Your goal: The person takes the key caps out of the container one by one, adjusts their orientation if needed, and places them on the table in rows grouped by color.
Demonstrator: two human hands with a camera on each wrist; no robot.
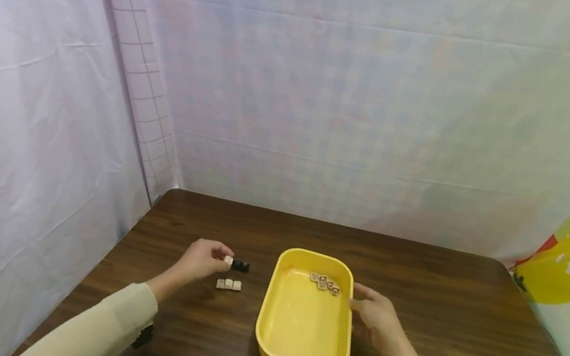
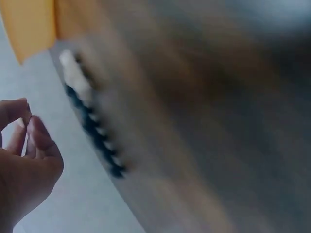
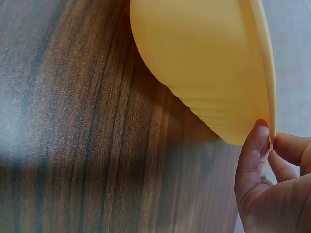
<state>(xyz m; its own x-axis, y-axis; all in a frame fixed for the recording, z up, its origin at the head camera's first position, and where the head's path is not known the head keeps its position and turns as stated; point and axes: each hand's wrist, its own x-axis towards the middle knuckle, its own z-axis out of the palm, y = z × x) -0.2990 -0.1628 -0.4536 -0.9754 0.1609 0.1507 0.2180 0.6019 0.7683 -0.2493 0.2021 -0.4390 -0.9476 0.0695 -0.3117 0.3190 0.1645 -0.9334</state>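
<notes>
Surface [image 1: 219, 224] is bearing tray [image 1: 302, 334] | right grip [image 1: 379, 315] pinching it, probably for steadying | left grip [image 1: 203, 260] pinching white cube [image 1: 228, 261] near black blocks [image 1: 241, 266]

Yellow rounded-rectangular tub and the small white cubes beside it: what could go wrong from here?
1. The left hand pinches a small white cube close beside small black blocks; it could slip or nudge them.
2. The right hand pinches one side of the yellow rounded-rectangular tub; a tug might slide it and shift the small pale, dark-marked cubes inside.
</notes>
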